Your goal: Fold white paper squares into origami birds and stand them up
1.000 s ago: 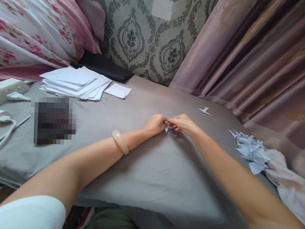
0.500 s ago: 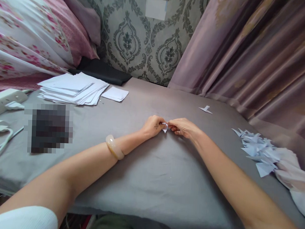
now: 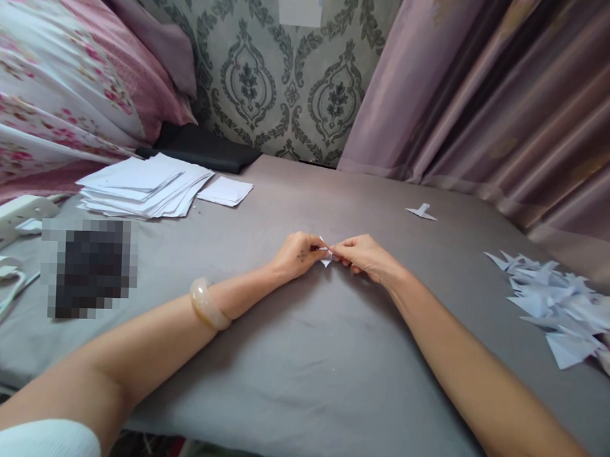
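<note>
Over the middle of the grey sheet, my left hand [image 3: 295, 256] pinches a small folded piece of white paper [image 3: 326, 262] between thumb and fingers. My right hand [image 3: 365, 256] meets it from the other side, its fingertips closed on the paper's right edge. Both hands cover most of the paper, so its full shape is hidden. A pale bangle [image 3: 207, 305] circles my left wrist. Farther back to the right lies a single folded paper figure [image 3: 422, 212] with pointed ends.
At the right is a heap of pointed folded paper figures [image 3: 557, 297]. Back left are a stack of white paper sheets [image 3: 136, 186] and a smaller stack [image 3: 226, 190]. A white power strip [image 3: 15, 222], cables and a blurred dark object [image 3: 93, 268] are on the left. Curtains [image 3: 464, 94] hang at right.
Both hands stay together on the paper, with my left hand shifted slightly left and its fingers a little straighter. The whole view has moved slightly.
</note>
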`<state>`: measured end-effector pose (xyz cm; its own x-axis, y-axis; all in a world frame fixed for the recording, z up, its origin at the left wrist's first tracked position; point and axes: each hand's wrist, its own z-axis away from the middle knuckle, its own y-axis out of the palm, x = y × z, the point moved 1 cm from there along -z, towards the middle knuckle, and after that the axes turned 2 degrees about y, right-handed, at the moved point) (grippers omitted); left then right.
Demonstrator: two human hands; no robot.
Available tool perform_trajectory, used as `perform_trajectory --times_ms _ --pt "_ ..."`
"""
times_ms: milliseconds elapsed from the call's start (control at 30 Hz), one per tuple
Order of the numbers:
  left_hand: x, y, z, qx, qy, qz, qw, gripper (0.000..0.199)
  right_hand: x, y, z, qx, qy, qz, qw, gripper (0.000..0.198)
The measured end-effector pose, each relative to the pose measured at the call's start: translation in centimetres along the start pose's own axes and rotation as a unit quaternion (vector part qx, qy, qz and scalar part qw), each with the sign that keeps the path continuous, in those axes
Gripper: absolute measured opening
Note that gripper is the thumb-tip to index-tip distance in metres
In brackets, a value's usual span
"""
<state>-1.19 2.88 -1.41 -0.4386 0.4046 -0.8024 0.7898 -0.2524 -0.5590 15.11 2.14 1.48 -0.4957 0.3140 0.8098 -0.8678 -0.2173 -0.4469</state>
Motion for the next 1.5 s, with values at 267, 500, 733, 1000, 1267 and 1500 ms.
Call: perform_trajectory --times_ms 267,500,733,1000,1267,1500 --pt "-0.3 0.0 0.2 -0.006 -0.015 -0.014 1.0 0.022 -0.9 -0.5 -0.5 0.065 0.05 -0.107 0.991 0.012" --pt "-0.1 0.1 0.2 -0.009 -0.002 -0.046 0.999 0.019 -1.0 -0.4 -0.5 0.084 0.057 -0.143 0.984 0.017" --pt "-0.3 0.2 0.3 -0.015 -0.005 -0.036 0.999 0.019 -1.1 -0.3 -0.6 0.071 0.064 -0.166 0.981 0.017" --pt "0.1 0.2 0.2 -0.004 0.005 -0.056 0.998 0.021 -0.5 -0.2 -0.1 0.101 0.098 -0.249 0.958 0.018" --pt "-0.2 0.2 0.4 -0.013 0.005 -0.075 0.997 0.018 -0.4 0.2 0.5 0.079 0.122 -0.252 0.957 0.02" --pt "-0.4 0.2 0.3 -0.014 0.0 -0.062 0.998 0.018 -0.4 0.3 0.5 0.048 0.113 -0.226 0.966 0.02"
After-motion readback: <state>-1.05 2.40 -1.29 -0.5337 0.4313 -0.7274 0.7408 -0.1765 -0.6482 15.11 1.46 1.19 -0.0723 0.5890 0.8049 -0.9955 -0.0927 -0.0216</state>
